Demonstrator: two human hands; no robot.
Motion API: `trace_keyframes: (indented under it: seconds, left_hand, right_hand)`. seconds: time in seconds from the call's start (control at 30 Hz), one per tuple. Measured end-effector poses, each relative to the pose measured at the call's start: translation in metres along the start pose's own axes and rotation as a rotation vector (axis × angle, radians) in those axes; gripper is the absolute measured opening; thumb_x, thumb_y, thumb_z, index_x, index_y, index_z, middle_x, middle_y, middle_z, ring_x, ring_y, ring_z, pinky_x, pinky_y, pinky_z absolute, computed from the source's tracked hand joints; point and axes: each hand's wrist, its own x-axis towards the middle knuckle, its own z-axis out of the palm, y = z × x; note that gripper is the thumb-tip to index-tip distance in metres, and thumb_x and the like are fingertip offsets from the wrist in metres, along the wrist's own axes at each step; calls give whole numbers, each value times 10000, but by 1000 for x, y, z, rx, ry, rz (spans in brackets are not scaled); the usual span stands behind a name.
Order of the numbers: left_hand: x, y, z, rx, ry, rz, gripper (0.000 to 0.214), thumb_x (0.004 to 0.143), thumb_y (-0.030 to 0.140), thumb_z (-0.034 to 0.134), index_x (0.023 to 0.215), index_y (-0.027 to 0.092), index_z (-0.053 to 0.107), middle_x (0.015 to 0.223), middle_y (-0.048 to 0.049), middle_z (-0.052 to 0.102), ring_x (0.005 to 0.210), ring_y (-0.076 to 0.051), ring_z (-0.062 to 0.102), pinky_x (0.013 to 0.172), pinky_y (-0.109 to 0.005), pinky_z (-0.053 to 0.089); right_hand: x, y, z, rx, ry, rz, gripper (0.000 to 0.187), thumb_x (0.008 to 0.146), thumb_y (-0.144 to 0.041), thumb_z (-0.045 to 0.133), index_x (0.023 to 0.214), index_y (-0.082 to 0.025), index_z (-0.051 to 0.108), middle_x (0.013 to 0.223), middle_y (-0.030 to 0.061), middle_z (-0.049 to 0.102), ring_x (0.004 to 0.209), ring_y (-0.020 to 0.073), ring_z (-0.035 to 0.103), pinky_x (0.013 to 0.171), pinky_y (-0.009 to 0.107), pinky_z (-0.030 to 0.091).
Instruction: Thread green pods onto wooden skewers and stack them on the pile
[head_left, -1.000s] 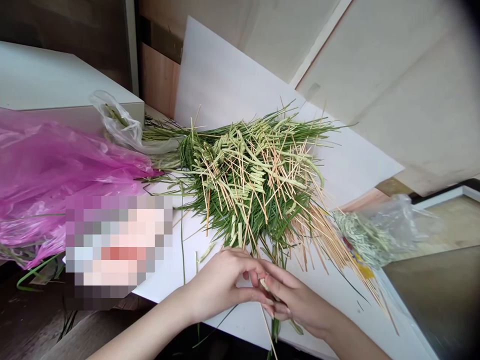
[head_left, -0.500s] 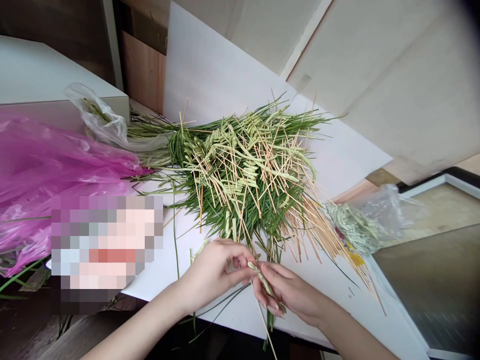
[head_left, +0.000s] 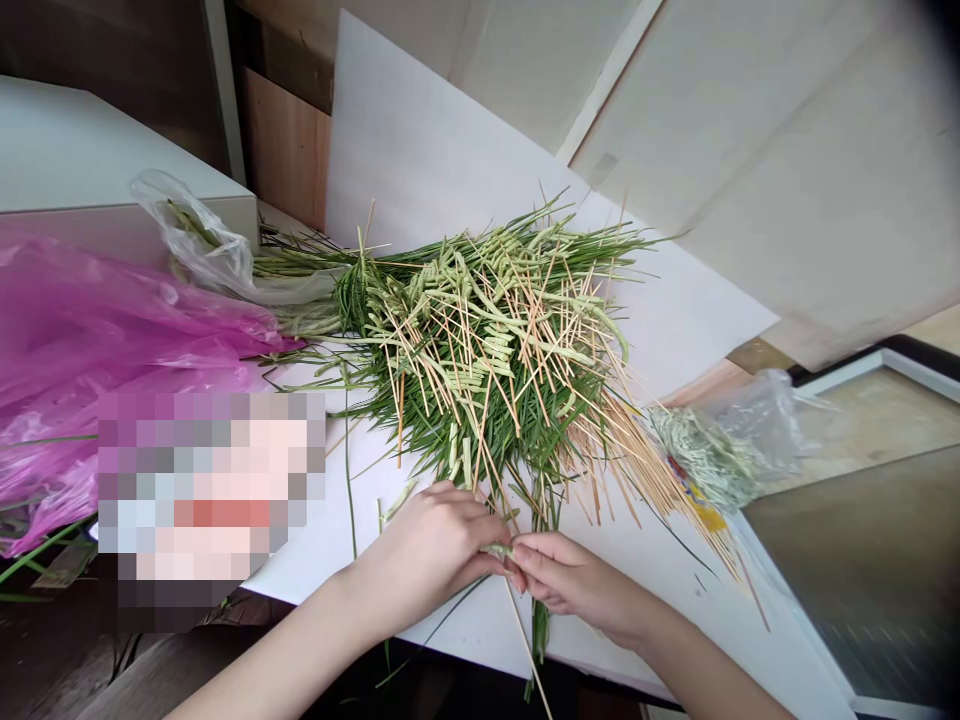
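My left hand [head_left: 429, 545] and my right hand [head_left: 571, 582] meet at the near edge of a white board [head_left: 420, 160], fingers pinched together on one woven green leaf piece [head_left: 498, 550] mounted on a thin bamboo skewer [head_left: 525, 650]. The skewer and the leaf's loose green ends hang down past the board's edge. Just beyond my hands lies a big heap of woven leaf pieces on skewers [head_left: 495, 340], mixed with long green blades. A fan of bare skewers [head_left: 660, 480] lies to the right of the heap.
A pink plastic bag [head_left: 112, 330] lies at the left, next to a blurred-out patch. A clear bag of leaves [head_left: 202, 240] sits behind it by a white box [head_left: 90, 160]. Another clear bag of woven pieces [head_left: 735, 440] rests at the right, near a framed panel [head_left: 885, 480].
My hands have closed in on each other around the leaf piece. The right hand, which held it tilted along the skewer, now pinches it against the left fingertips.
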Motion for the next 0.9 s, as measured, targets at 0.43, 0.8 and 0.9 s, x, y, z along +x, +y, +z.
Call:
trace_keyframes:
  seconds: [0.43,0.8,0.9]
  left_hand:
    - [0,-6,6,-4,-9,34,445,1049,435,447,852,178,752,721,-42,726,698,-199,661,731,-329,405]
    - [3,5,17,-749,-158,-397,535,931,608,592,718,140,740,517,24,557,493,-102,511,576,-204,406]
    - [3,10,22,-883,-179,-474,541,883,638,630,687,143,729,482,35,531,473,-104,474,569,-217,400]
  right_hand:
    - [-9,-5,-1,-530,89,-222,472,1120,-449,347,779,-183,535,665,-42,389,604,119,388,563,222,310]
    - [-15,8,-14,-1477,455,-1093,288,1104,-168,447,893,-121,637,635,8,529,600,173,372,564,339,221]
    - [-15,5,-22,-1628,477,-1281,230,1083,-135,479,950,-84,658,610,9,544,587,172,405,548,343,219]
